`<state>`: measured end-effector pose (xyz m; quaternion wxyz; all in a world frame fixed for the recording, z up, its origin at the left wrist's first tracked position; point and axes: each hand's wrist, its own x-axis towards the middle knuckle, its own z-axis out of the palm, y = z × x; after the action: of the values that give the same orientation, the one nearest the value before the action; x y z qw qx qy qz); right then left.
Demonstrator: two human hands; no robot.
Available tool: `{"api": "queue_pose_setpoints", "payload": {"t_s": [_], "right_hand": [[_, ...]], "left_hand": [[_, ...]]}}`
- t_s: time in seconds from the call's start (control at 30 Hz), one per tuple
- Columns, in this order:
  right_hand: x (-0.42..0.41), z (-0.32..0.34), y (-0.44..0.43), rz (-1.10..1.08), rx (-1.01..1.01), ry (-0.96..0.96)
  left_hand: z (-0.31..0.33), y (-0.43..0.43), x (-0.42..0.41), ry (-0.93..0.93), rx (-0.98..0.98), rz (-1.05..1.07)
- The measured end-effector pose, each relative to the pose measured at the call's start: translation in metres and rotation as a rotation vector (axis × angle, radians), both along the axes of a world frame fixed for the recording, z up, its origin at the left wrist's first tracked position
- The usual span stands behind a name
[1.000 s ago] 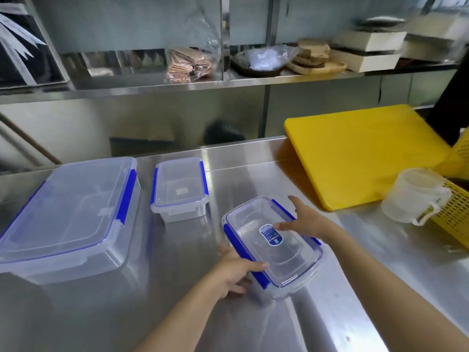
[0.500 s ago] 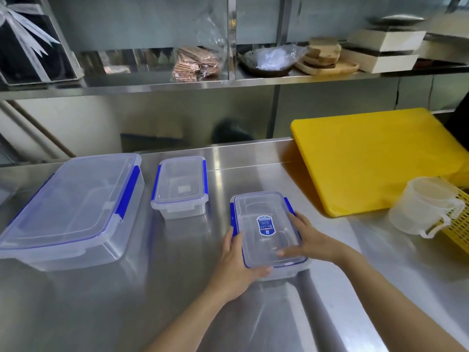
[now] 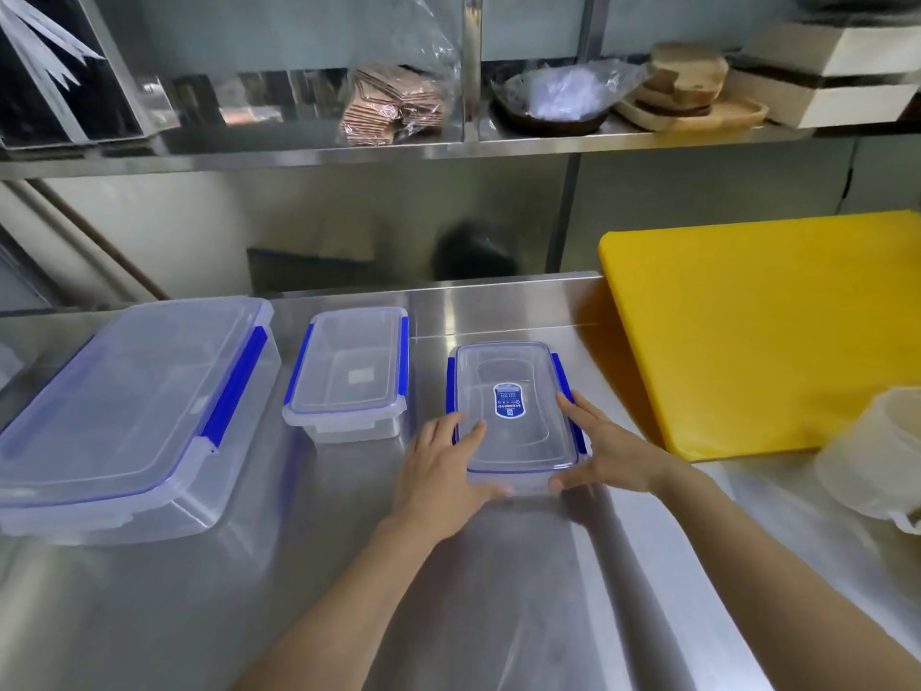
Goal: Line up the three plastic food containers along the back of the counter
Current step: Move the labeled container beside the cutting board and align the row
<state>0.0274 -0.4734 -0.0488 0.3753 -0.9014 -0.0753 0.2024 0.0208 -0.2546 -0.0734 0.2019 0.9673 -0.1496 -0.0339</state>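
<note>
The labelled container point(image 3: 513, 416), a clear plastic box with blue side clips and a blue sticker on its lid, is sitting on the steel counter point(image 3: 149, 615) just right of the frame's centre. The left hand point(image 3: 443, 466) is pressing against its near-left corner, fingers over the lid edge, while the right hand point(image 3: 605, 448) is cupping its near-right corner, so both are clamping it between them. Just left of it the small container point(image 3: 349, 371) is standing slightly further back, and the large container point(image 3: 129, 406) is lying at the left edge. At the right a yellow cutting board point(image 3: 772, 331) is leaning, with a translucent jug point(image 3: 882, 456) at the right edge. A shelf point(image 3: 448, 147) is running across the top.
</note>
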Motion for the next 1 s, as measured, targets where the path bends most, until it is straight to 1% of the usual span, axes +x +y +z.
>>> {"api": "queue_pose_setpoints", "payload": {"t_s": [0.07, 0.13, 0.23, 0.33, 0.43, 0.5, 0.6, 0.73, 0.8, 0.9, 1.0], "right_hand": [[0.023, 0.000, 0.001, -0.010, 0.026, -0.005], [0.045, -0.001, 0.001, -0.004, 0.031, -0.017], [0.071, -0.007, 0.002, -0.034, 0.041, -0.042], [0.087, -0.014, 0.003, -0.047, 0.069, -0.059], [0.094, -0.019, 0.001, -0.007, 0.079, -0.072], [0.095, -0.022, -0.001, 0.016, 0.020, -0.105], [0.095, -0.026, -0.006, 0.028, -0.188, -0.200], [0.085, -0.023, -0.027, -0.048, -0.407, -0.296], [0.081, -0.022, -0.044, -0.069, -0.504, -0.301], [0.078, -0.019, -0.072, -0.109, -0.562, -0.247], [0.074, -0.014, -0.090, -0.139, -0.562, -0.200]], "left_hand": [[0.004, -0.005, 0.019, -0.031, 0.042, 0.022], [0.003, -0.009, 0.034, -0.044, 0.044, 0.051], [-0.002, -0.011, 0.053, -0.045, 0.003, 0.104], [-0.006, -0.013, 0.071, 0.017, -0.062, 0.134], [-0.009, -0.014, 0.078, 0.071, -0.141, 0.147], [-0.009, -0.015, 0.079, 0.078, -0.170, 0.152], [-0.009, -0.021, 0.080, 0.102, -0.203, 0.161], [-0.007, -0.046, 0.080, 0.111, -0.223, 0.094], [-0.007, -0.064, 0.081, 0.111, -0.236, 0.064], [-0.005, -0.093, 0.084, 0.091, -0.218, 0.017], [-0.006, -0.115, 0.084, 0.099, -0.204, 0.007]]}}
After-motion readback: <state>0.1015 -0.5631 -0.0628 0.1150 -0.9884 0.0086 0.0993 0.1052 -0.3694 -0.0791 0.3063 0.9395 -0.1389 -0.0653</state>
